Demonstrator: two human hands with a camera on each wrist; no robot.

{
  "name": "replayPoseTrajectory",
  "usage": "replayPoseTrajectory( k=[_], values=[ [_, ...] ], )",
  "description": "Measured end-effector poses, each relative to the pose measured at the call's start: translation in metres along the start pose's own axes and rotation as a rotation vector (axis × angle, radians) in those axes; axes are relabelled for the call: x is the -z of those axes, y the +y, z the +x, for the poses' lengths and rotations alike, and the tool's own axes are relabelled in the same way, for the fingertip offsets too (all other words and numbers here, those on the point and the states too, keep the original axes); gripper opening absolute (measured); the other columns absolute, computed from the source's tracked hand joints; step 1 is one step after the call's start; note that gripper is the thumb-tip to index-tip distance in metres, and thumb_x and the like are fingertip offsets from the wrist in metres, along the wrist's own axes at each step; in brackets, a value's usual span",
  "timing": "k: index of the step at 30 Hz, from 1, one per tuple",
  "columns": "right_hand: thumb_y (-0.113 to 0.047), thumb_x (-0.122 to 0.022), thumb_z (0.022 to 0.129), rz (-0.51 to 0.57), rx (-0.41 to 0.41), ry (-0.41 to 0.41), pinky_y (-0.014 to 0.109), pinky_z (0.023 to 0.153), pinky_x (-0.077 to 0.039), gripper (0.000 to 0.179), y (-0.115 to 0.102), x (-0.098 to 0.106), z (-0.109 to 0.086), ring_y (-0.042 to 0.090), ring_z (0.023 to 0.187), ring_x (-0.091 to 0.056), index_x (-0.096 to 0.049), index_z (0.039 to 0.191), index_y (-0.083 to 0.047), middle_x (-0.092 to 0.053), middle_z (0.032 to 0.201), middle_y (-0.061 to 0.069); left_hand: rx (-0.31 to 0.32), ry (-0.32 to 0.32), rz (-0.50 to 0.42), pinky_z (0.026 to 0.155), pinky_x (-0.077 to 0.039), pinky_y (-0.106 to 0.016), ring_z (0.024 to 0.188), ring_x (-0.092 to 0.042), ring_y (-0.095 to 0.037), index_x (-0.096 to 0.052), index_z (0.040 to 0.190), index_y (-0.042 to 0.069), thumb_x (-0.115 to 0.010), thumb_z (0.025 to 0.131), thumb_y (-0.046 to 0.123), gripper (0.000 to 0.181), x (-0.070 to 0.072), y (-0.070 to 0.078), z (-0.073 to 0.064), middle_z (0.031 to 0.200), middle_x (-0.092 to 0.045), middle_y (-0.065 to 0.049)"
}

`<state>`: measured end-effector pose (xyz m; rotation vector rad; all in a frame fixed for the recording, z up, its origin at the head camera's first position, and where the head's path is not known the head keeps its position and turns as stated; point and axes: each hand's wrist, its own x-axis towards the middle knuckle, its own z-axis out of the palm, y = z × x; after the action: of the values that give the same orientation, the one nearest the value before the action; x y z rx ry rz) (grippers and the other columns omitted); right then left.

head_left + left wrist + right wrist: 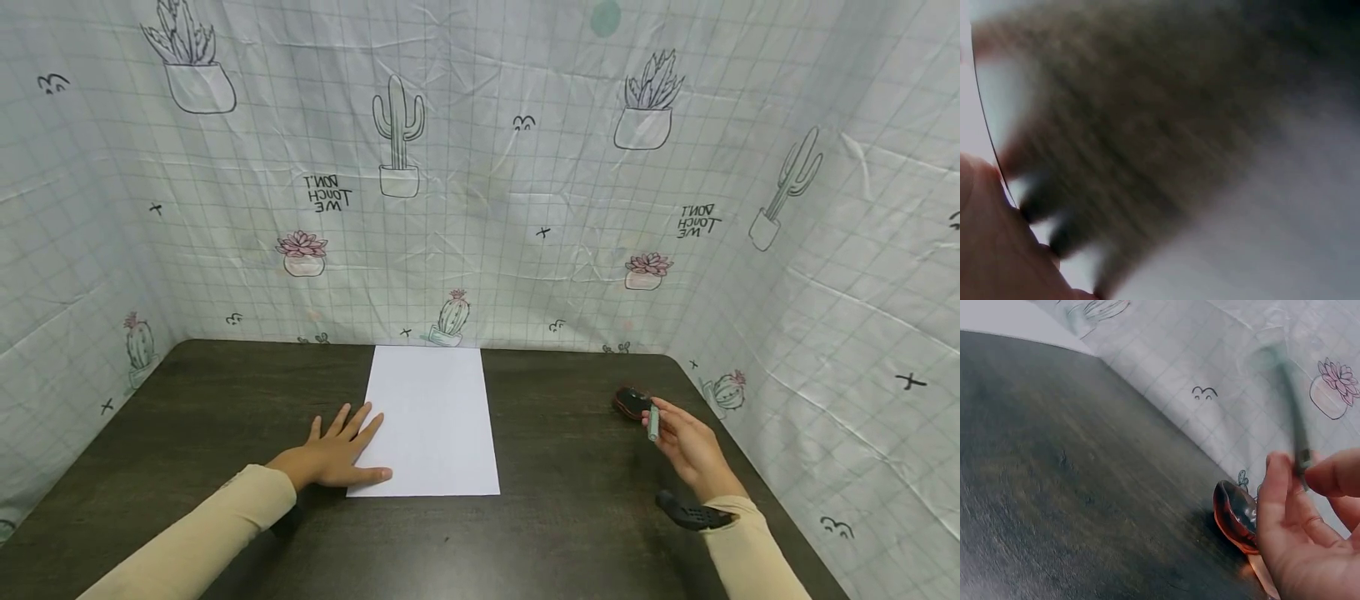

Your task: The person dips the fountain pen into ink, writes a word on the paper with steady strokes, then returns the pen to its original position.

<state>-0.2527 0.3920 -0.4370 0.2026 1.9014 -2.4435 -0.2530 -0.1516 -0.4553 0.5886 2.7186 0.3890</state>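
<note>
A white sheet of paper (431,425) lies on the dark table. My left hand (333,454) rests with spread fingers over its left edge, thumb near the lower left corner. In the left wrist view the fingers (997,244) show only partly, and the rest is badly blurred. Above the table's right side, my right hand (686,446) pinches a slim, pale green pen (653,423) between thumb and fingertips. The pen (1294,412) points up and away in the right wrist view. Just beyond that hand sits a black computer mouse (632,402) with a red-orange edge, overlapped by the fingers.
A white grid-patterned cloth (480,208) with cactus drawings stands behind the dark table (555,533) and along both sides. A black band (690,512) is on the right wrist. The paper's far edge reaches the back cloth.
</note>
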Motion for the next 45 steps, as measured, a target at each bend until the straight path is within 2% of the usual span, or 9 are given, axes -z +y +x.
replayPoseTrajectory(
  k=[3, 7, 13, 18, 22, 27, 32, 40, 45],
  values=[
    [0.001, -0.041, 0.101, 0.145, 0.022, -0.103, 0.021, 0.079, -0.053, 0.039, 0.001, 0.001, 0.001, 0.009, 0.09, -0.066, -0.07, 0.107, -0.024, -0.068, 0.098, -0.001, 0.005, -0.004, 0.002, 0.104, 0.003, -0.073, 0.145, 0.002, -0.044, -0.016, 0.155, 0.015, -0.049, 0.085, 0.072, 0.096, 0.0, 0.0, -0.002, 0.161, -0.002, -0.013],
    [0.001, -0.046, 0.1, 0.187, 0.065, -0.135, 0.021, 0.077, -0.054, 0.034, -0.001, 0.001, 0.002, 0.01, 0.087, -0.067, -0.07, 0.109, -0.02, -0.068, 0.096, 0.0, -0.005, -0.012, -0.007, 0.104, 0.003, -0.073, 0.145, 0.003, -0.044, -0.015, 0.155, 0.013, -0.048, 0.085, 0.073, 0.098, 0.001, 0.0, -0.003, 0.161, -0.001, -0.014],
    [0.001, -0.051, 0.097, 0.107, 0.172, -0.09, 0.023, 0.074, -0.055, 0.026, -0.009, 0.001, 0.01, 0.01, 0.082, -0.07, -0.071, 0.106, -0.013, -0.073, 0.092, 0.003, -0.009, -0.015, -0.023, 0.105, 0.008, -0.071, 0.145, 0.007, -0.041, -0.012, 0.156, 0.016, -0.045, 0.08, 0.079, 0.104, -0.003, -0.006, 0.002, 0.161, 0.002, -0.011],
    [0.006, -0.055, 0.094, 0.083, 0.161, 0.004, 0.026, 0.068, -0.057, 0.024, -0.015, 0.004, 0.016, 0.011, 0.074, -0.07, -0.073, 0.095, -0.01, -0.073, 0.084, 0.004, -0.005, -0.002, 0.004, 0.106, 0.008, -0.07, 0.146, 0.009, -0.038, -0.01, 0.156, 0.02, -0.042, 0.078, 0.083, 0.106, -0.009, -0.012, 0.008, 0.162, 0.005, -0.008],
    [0.005, -0.059, 0.092, 0.038, 0.139, 0.063, 0.024, 0.066, -0.057, 0.025, -0.019, 0.007, 0.019, 0.009, 0.072, -0.069, -0.073, 0.091, -0.015, -0.072, 0.082, 0.002, -0.017, -0.002, -0.008, 0.104, 0.009, -0.071, 0.145, 0.009, -0.04, -0.01, 0.156, 0.019, -0.041, 0.078, 0.084, 0.106, -0.008, -0.012, 0.009, 0.162, 0.005, -0.009],
    [-0.003, -0.065, 0.09, -0.095, 0.134, 0.129, 0.024, 0.069, -0.057, 0.019, -0.016, 0.011, 0.024, 0.008, 0.073, -0.069, -0.073, 0.087, -0.02, -0.071, 0.081, -0.002, -0.01, 0.001, 0.008, 0.105, 0.009, -0.07, 0.146, 0.01, -0.038, -0.009, 0.156, 0.02, -0.04, 0.078, 0.084, 0.106, -0.011, -0.013, 0.011, 0.162, 0.005, -0.007],
    [-0.006, -0.069, 0.088, -0.201, 0.167, 0.17, 0.028, 0.068, -0.057, 0.011, -0.009, 0.015, 0.03, 0.009, 0.069, -0.07, -0.074, 0.087, -0.016, -0.072, 0.076, -0.002, -0.012, 0.03, 0.013, 0.106, 0.007, -0.07, 0.146, 0.007, -0.037, -0.013, 0.156, 0.019, -0.043, 0.078, 0.082, 0.104, -0.016, -0.016, 0.013, 0.162, 0.002, -0.007],
    [-0.002, -0.069, 0.087, -0.138, 0.189, 0.174, 0.029, 0.066, -0.057, 0.012, -0.008, 0.01, 0.03, 0.01, 0.064, -0.07, -0.074, 0.085, -0.012, -0.071, 0.074, 0.001, -0.014, -0.003, 0.005, 0.106, 0.007, -0.071, 0.145, 0.006, -0.041, -0.011, 0.156, 0.016, -0.045, 0.082, 0.078, 0.102, -0.005, -0.008, 0.004, 0.161, 0.003, -0.012],
    [-0.003, -0.068, 0.088, -0.13, 0.188, 0.195, 0.029, 0.062, -0.057, 0.009, -0.01, 0.005, 0.029, 0.011, 0.061, -0.069, -0.073, 0.083, -0.009, -0.07, 0.07, 0.002, -0.018, 0.006, 0.007, 0.105, 0.003, -0.072, 0.145, 0.002, -0.043, -0.014, 0.156, 0.015, -0.046, 0.085, 0.074, 0.098, 0.0, -0.003, -0.001, 0.161, -0.001, -0.014]
  ],
)
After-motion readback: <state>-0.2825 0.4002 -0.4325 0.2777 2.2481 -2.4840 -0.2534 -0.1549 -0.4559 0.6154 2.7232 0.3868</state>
